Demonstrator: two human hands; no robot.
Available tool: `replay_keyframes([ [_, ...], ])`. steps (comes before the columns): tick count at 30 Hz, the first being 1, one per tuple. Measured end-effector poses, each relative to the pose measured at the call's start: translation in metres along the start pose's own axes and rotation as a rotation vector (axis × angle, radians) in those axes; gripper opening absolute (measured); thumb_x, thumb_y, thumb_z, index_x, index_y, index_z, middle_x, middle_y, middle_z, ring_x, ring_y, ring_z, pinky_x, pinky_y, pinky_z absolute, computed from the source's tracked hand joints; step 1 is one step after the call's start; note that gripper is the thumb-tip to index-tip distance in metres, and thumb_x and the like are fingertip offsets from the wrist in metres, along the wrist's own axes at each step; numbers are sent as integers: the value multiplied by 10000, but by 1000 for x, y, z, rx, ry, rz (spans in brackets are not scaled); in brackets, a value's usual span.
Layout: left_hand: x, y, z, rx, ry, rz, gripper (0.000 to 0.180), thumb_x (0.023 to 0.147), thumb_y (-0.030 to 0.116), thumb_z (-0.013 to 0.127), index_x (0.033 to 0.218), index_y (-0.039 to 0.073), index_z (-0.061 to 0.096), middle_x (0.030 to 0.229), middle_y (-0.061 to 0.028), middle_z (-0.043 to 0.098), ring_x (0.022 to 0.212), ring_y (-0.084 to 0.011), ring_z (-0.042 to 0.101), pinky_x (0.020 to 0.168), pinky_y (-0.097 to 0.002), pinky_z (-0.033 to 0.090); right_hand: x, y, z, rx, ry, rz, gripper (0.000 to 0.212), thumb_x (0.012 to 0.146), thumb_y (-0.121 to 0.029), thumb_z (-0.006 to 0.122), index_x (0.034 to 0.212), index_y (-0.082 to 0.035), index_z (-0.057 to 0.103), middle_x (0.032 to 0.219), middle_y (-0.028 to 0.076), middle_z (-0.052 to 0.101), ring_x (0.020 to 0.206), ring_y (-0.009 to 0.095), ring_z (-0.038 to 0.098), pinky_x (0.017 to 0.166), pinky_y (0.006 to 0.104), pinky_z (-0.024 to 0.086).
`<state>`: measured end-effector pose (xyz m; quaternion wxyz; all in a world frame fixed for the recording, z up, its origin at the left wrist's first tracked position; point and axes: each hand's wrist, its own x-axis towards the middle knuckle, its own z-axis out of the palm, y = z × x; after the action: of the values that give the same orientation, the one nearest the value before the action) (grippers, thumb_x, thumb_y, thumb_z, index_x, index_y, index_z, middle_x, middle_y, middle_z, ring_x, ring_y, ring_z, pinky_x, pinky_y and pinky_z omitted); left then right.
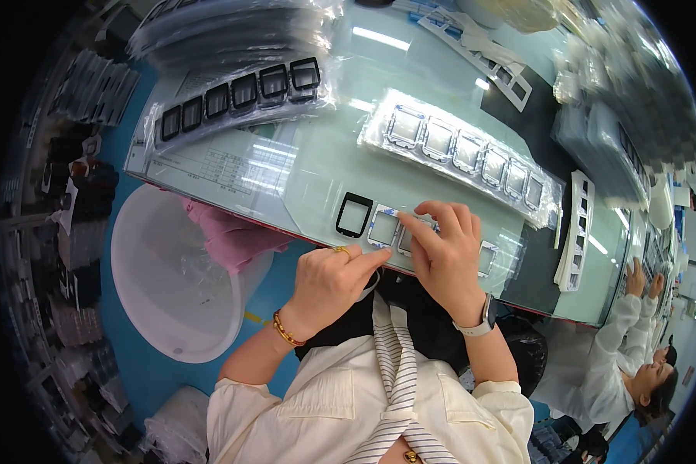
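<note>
Both hands work at the table's near edge: left hand (329, 280), curled, index fingertip on a film-covered square frame (382, 229); right hand (443, 249), fingers spread, presses the adjacent frame, apparently pinching nothing. Black frame (353, 214) lies just left; bagged frames (464, 153) lie beyond.

Black frame (353, 214), white bin (151, 309), pink cloth (228, 232).

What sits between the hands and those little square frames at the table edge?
Nothing visible. The right hand already rests on the pale frames, and the left hand reaches them with a fingertip. The black frame lies just beside, uncovered.
</note>
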<state>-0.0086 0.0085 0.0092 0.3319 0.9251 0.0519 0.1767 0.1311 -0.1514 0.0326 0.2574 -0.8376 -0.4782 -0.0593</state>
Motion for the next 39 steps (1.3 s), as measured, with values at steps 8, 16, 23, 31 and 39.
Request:
replay_keyframes([
  [8, -9, 5, -11, -581, 151, -60, 356, 910, 130, 814, 1247, 42, 741, 776, -49, 705, 569, -131, 574, 557, -274, 456, -14, -29, -25, 608, -199, 78, 496, 798, 55, 712, 1278, -67, 691, 1102, 92, 698, 973, 309, 631, 820, 418, 491],
  [16, -25, -6, -21, -720, -39, -276, 190, 926, 113, 813, 1087, 20, 774, 887, -26, 649, 809, -126, 581, 755, -262, 458, -23, -35, -21, 528, -256, 204, 216, 887, 65, 698, 1083, -23, 678, 913, 118, 704, 799, 276, 712, 682, 363, 552],
  [23, -19, -6, -24, -571, 139, -116, 160, 794, 131, 900, 866, 38, 792, 966, -42, 771, 850, -176, 656, 737, -306, 501, -4, -35, -26, 650, -256, 135, 200, 891, 53, 719, 1076, -23, 732, 1003, 111, 730, 905, 261, 708, 766, 341, 554],
  [31, -22, -9, -22, -520, 188, -142, 145, 793, 126, 896, 813, 48, 775, 859, -23, 737, 811, -183, 668, 715, -312, 512, 12, -47, -22, 759, -324, 201, 141, 871, 62, 737, 997, 8, 707, 1021, 128, 704, 897, 257, 692, 804, 325, 555],
  [39, -35, -38, -37, -530, 374, -432, 221, 938, 34, 756, 734, -3, 679, 637, -49, 607, 559, -155, 551, 536, -305, 406, 29, -15, -4, 829, -94, 459, 77, 1015, -32, 678, 1041, 40, 671, 936, 19, 692, 877, 83, 606, 833, 242, 490],
])
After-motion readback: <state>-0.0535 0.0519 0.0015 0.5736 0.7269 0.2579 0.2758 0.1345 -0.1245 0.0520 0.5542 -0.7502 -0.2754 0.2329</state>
